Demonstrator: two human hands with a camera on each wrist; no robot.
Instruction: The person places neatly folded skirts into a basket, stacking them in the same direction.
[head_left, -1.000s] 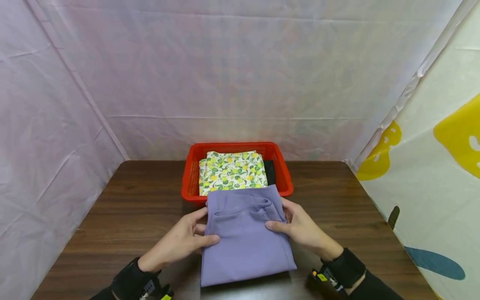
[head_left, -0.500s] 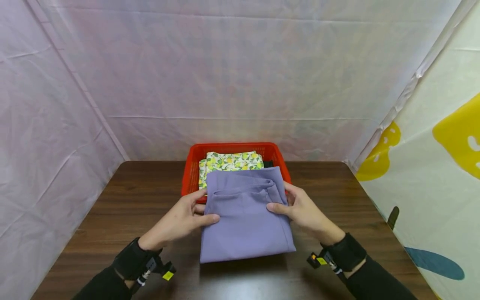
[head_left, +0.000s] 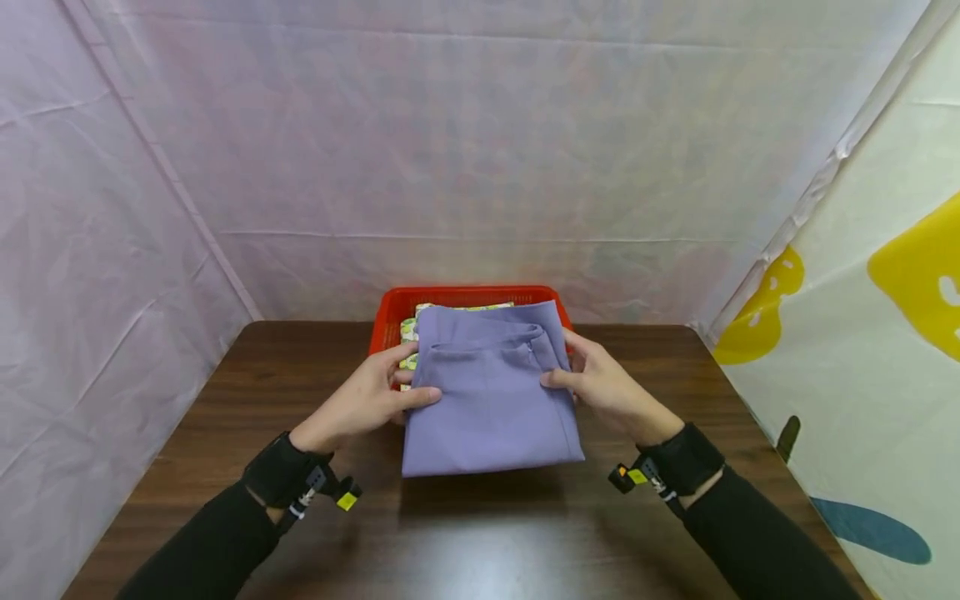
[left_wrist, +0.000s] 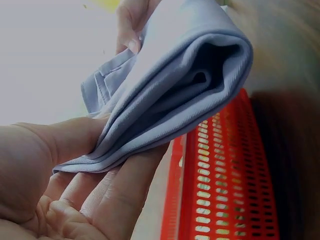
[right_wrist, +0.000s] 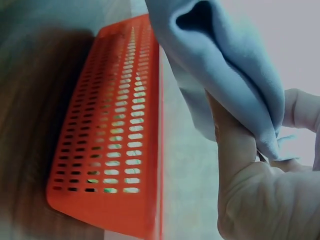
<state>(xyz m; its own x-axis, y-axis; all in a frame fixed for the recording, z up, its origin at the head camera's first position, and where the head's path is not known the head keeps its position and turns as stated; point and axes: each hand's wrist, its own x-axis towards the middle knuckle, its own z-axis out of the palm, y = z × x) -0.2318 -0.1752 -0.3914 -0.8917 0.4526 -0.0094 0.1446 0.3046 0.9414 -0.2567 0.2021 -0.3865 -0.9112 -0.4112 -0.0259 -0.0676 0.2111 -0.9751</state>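
A folded lavender garment [head_left: 491,408], with a waistband-like edge and a small zip near its top right, is held up between both hands. My left hand [head_left: 367,400] grips its left side, thumb on top and fingers beneath. On the right side my right hand [head_left: 611,387] pinches it the same way. Layered folds of the garment [left_wrist: 170,85] show in the left wrist view. Under and behind it stands a red perforated basket [head_left: 386,325], its front hidden in the head view. A lemon-print cloth [head_left: 408,329] lies inside, mostly covered from sight.
The basket stands at the back of a dark wooden table [head_left: 300,367], near a pale fabric wall [head_left: 480,150]. A white sheet with yellow and blue shapes [head_left: 862,417] hangs along the right side. Each wrist wears a black strap with a small camera.
Both hands have moved forward with the lavender garment, from in front of the basket to over it. The lemon-print cloth is now mostly covered from view.
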